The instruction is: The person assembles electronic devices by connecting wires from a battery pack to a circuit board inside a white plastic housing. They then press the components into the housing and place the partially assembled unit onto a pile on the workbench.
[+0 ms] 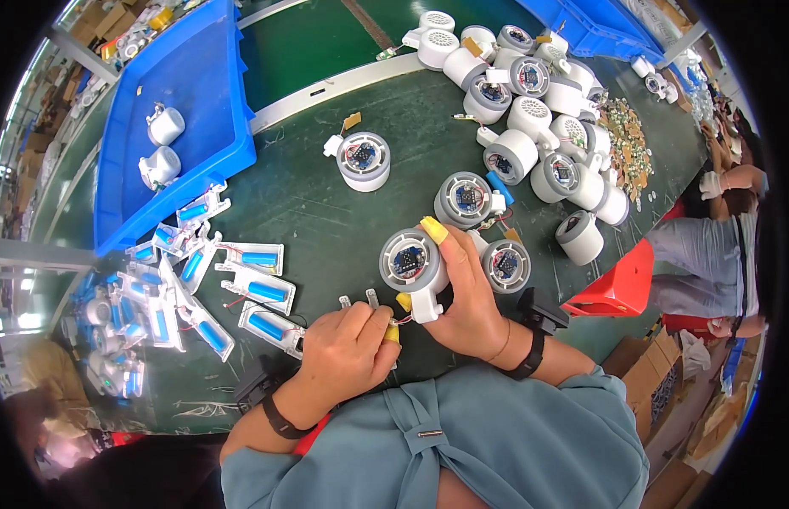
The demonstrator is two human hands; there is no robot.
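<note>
Head view, with clock directions read from the held unit: a green surface (301, 191) carries everything, and its upper right is crowded. A dense heap of white cylindrical units (530, 76) fills 1 to 2 o'clock, and past it small tan boards (628, 148) lie scattered at 2 o'clock. Two looser units stand in the way close by: a grey-rimmed unit (465, 198) at 1 o'clock and another unit (505, 267) at 3 o'clock, just beside the right hand. A lone unit (364, 163) stands well apart at 11 o'clock. At 10 o'clock is a blue tray (178, 64) with two white pieces (162, 127) in it; from 8 to 10 o'clock, white panels bearing blue cells (267, 292) overlap, the nearest close to the left hand. A red stool (619, 276) is at 3 o'clock. The right grip (469, 310) is closed partway around the held unit (409, 261), whose open, circuit-filled end faces up; this unit sits at 11 o'clock from that hand. The left grip (348, 339), at 7 o'clock, is curled tight, fingertips pinching at a thin red wire (403, 321) that runs to the unit; whatever else it encloses is hidden.
</note>
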